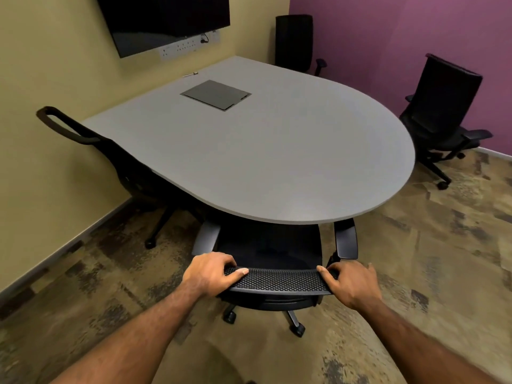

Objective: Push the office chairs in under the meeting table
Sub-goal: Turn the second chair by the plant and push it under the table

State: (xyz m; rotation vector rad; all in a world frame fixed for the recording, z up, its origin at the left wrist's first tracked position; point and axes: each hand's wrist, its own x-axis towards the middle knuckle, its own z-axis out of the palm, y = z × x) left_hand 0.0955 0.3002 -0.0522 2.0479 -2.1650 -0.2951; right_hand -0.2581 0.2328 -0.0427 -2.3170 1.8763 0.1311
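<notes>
A black mesh office chair [277, 281] stands right in front of me at the rounded end of the grey meeting table [277, 167]. Its seat and armrest fronts reach under the table edge. My left hand [210, 273] grips the left end of the backrest top and my right hand [349, 284] grips the right end. A second black chair [124, 162] sits tucked at the table's left side. A third chair [440, 112] stands apart from the table by the purple wall, and a fourth chair [295, 41] is at the far corner behind the table.
A dark screen [166, 20] hangs on the yellow wall above a socket strip [188, 47]. A grey cable hatch [216, 95] is set in the tabletop. Patterned brown carpet [415, 259] lies open to my right between the table and the purple wall.
</notes>
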